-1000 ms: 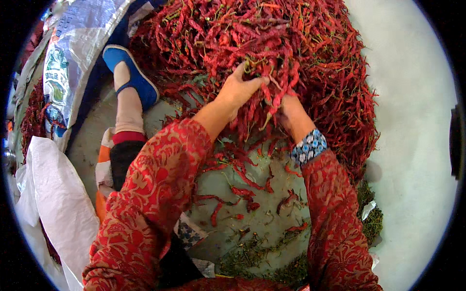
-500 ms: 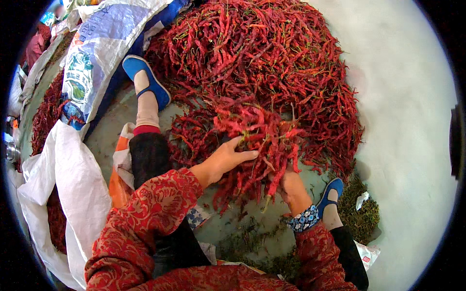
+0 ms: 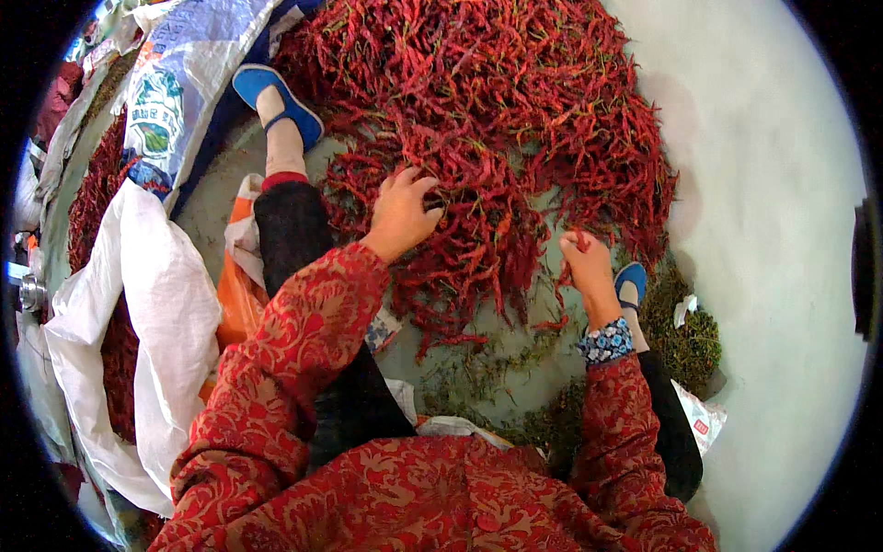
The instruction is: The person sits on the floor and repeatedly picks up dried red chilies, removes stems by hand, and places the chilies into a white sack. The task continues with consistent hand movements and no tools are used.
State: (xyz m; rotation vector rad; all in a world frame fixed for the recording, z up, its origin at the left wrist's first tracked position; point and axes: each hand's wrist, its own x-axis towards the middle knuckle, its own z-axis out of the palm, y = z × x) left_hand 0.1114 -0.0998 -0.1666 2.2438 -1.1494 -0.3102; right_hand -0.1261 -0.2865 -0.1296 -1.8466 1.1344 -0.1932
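Dried red chili peppers (image 3: 478,64) form a big heap on the floor in front of me. A smaller loose spread of chili peppers (image 3: 478,239) lies nearer, between my legs. At the left edge of that spread is my left hand (image 3: 402,218), its fingers apart and slightly bent over the peppers, holding nothing that I can see. My right hand (image 3: 590,267) is closed in a pinch to the right of the spread. A bit of red chili pepper (image 3: 580,241) shows between its fingers, and another pepper dangles beside the fingers.
White woven sacks (image 3: 175,304) stand at my left, with a blue and white printed sack (image 3: 175,92) beyond. A pile of green stems (image 3: 685,340) lies outside my right shoe (image 3: 630,283). More stem scraps (image 3: 497,377) litter the pale floor (image 3: 763,276) between my legs.
The bunch of chili peppers that was lifted between both hands now lies loose on the floor. My left hand moved up and left; my right hand moved right and up, apart from it.
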